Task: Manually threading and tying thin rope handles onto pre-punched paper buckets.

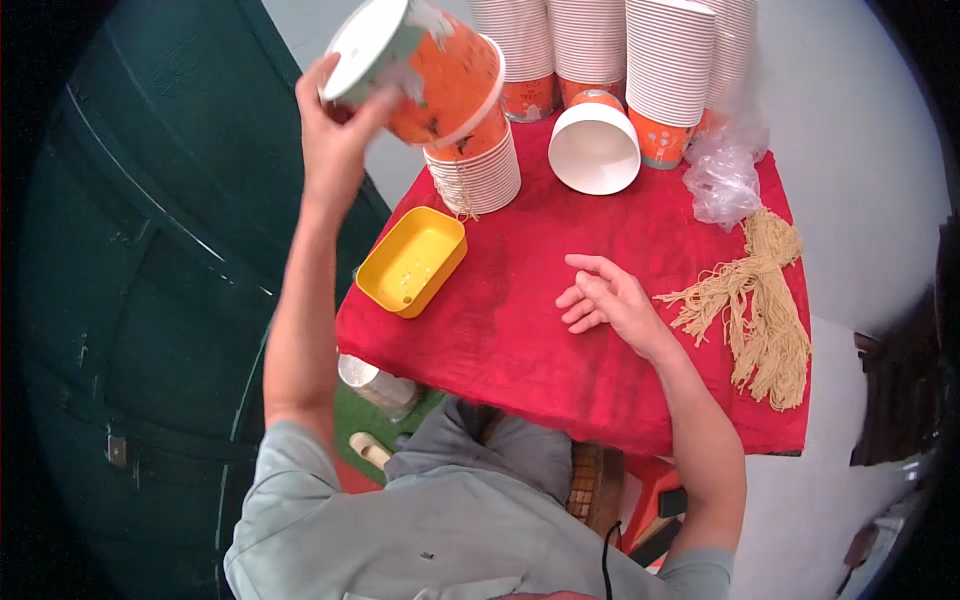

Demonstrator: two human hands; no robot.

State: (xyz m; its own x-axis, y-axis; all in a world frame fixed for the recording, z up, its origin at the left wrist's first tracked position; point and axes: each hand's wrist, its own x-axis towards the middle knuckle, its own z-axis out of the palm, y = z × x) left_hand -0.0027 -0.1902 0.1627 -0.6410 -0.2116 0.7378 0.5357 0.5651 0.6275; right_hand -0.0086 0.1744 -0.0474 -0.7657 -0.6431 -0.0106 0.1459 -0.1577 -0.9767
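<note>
My left hand (pixel 340 135) is raised at the upper left, its fingers and thumb gripping the base end of an orange paper bucket (pixel 445 85). The bucket is tilted, with its white rim toward the right. Right below it stands a stack of upturned paper buckets (pixel 480 180), with thin tan strings hanging down its side. Whether the held bucket touches the stack I cannot tell. Over the middle of the red cloth, my right hand (pixel 615 305) is open and holds nothing, fingers loosely bent. One more bucket (pixel 595 150) lies on its side beyond it, its white inside facing me.
A yellow plastic box (pixel 412 262) with small bits inside sits at the table's left edge. Tall stacks of white-rimmed buckets (pixel 670 65) line the back. A bundle of tan strings (pixel 765 310) and a crumpled clear plastic bag (pixel 725 175) lie on the right of the red-covered table (pixel 510 340).
</note>
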